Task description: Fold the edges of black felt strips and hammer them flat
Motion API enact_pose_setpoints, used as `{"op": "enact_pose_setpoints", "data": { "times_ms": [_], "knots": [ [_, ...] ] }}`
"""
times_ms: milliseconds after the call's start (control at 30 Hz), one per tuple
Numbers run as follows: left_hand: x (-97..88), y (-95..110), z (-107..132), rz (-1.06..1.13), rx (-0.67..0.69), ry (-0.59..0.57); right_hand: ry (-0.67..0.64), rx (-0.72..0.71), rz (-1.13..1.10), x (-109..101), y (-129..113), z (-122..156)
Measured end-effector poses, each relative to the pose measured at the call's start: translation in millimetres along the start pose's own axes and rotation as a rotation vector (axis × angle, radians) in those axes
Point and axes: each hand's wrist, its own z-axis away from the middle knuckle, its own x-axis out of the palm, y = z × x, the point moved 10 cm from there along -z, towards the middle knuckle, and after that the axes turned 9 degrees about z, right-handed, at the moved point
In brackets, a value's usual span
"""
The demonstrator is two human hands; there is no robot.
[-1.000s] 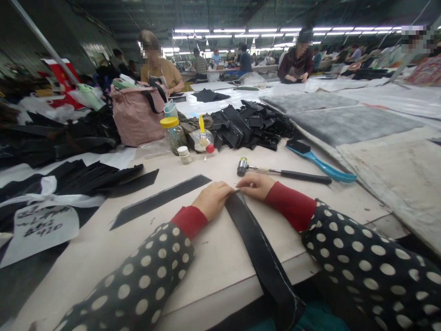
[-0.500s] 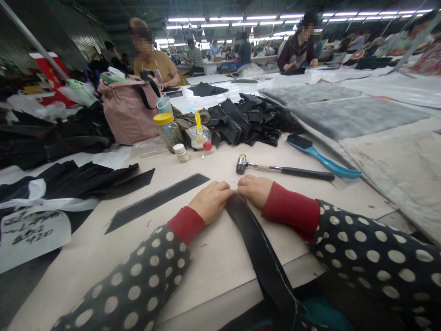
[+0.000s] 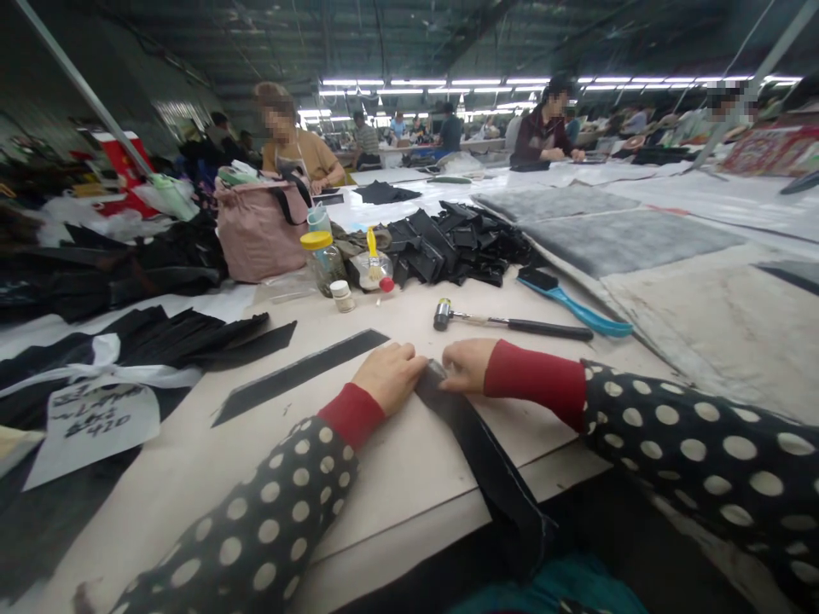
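A long black strip, leather-like [image 3: 477,435], runs from the tabletop down over the near table edge. At its far end my left hand [image 3: 392,375] pinches the left corner with closed fingers. My right hand [image 3: 469,365] has its fingers bent together on the strip's right edge, a little nearer to me. Beyond my hands lies a hammer [image 3: 512,322] with a metal head and black handle. A second black strip [image 3: 300,375] lies flat to the left of my left hand. The lower end of the held strip hangs near my lap.
A blue-handled brush [image 3: 592,315] lies behind the hammer. Farther back are a yellow-lidded jar [image 3: 326,264], a small white bottle [image 3: 343,297], a heap of black pieces [image 3: 448,243] and a pink bag [image 3: 259,226]. At left, black pieces carry a handwritten paper tag [image 3: 102,422]. Other people work behind.
My right hand has shifted from the strip's far tip toward me along its right edge, uncovering the tip. My left hand stays at the left corner. The camera view has tilted slightly.
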Motion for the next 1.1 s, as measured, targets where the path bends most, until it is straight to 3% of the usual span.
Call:
{"op": "enact_pose_setpoints", "data": {
  "times_ms": [133, 367, 467, 633, 800, 1100],
  "knots": [
    [-0.1, -12.3, 10.5, 0.049, -0.07, -0.001, 0.012, -0.043, 0.077, -4.7, -12.2, -14.1],
    [6.4, -43.5, 16.4, 0.394, -0.175, 0.154, -0.02, -0.12, -0.063, -0.8, -17.6, -26.4],
    [5.6, -40.8, 12.1, 0.455, -0.148, 0.181, -0.022, -0.047, -0.178, 4.2, -11.0, -21.8],
    [7.6, -24.4, 4.7, 0.461, -0.021, 0.123, -0.027, 0.067, -0.215, 8.0, -4.0, -15.0],
    [8.8, -26.4, 4.3, 0.523, -0.037, 0.129, 0.0, 0.105, -0.248, 7.7, -5.9, -7.7],
    [9.5, -22.8, 4.4, 0.581, -0.006, 0.138, 0.157, -0.022, -0.15, 0.7, -23.9, 4.3]
  ]
}}
